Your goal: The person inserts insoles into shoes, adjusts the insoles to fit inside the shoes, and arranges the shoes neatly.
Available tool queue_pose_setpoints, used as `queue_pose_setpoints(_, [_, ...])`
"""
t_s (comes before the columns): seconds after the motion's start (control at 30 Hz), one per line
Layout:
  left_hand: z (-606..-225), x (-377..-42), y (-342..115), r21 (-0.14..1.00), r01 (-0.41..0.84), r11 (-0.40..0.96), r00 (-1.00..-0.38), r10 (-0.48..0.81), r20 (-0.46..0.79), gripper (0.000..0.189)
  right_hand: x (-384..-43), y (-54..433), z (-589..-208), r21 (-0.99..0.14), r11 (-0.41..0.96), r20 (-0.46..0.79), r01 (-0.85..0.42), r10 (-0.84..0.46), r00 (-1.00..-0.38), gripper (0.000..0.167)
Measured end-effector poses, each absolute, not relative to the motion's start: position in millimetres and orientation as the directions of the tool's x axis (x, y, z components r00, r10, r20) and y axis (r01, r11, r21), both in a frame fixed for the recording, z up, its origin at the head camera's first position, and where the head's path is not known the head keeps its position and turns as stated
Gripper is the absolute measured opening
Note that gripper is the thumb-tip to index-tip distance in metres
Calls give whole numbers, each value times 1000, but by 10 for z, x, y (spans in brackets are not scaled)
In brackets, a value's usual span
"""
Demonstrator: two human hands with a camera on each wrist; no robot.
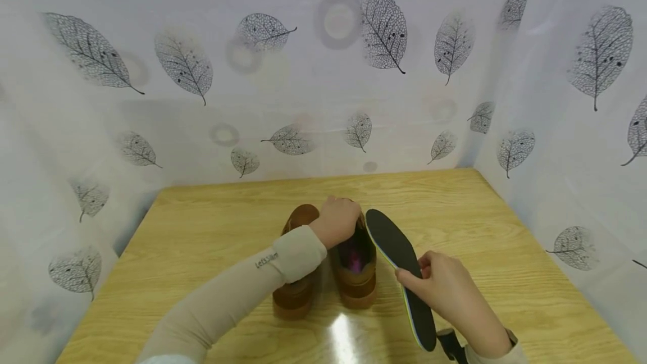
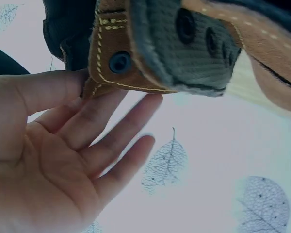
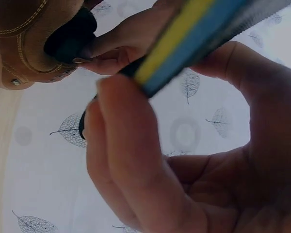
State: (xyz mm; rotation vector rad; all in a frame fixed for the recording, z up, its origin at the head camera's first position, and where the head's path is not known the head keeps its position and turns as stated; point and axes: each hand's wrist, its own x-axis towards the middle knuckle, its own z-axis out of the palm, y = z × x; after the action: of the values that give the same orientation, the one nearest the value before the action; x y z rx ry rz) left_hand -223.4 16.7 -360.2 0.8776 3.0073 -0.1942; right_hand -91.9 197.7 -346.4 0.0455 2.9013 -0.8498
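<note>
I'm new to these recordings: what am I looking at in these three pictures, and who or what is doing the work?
No machine here: a person works with bare hands. The wide picture comes from a camera on the head, looking down at a wooden table. The other two come from cameras on each wrist, looking up past the palm. Two brown shoes stand side by side on the table. The left hand rests on the right-side shoe, fingers straight against its upper. The right hand grips a black insole with a yellow and blue edge, beside that shoe.
</note>
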Motion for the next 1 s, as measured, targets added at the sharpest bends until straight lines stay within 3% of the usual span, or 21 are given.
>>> queue_pose_setpoints(0.23, [-3547,-2305,89,146,533,833,-831,548,-95,32,-819,1932,-3439,-558,827,-177,66,-41,-983,48])
queue_pose_setpoints(0.5, [-3527,-2345,58,229,486,844,-845,520,-125,32,-861,1736,-3426,-566,825,-152,1,-103,-983,34])
queue_pose_setpoints(1.0, [-3530,-2363,44,251,478,842,-852,514,-101,28,-1107,1421,-3402,-488,866,-48,-112,-155,-987,43])
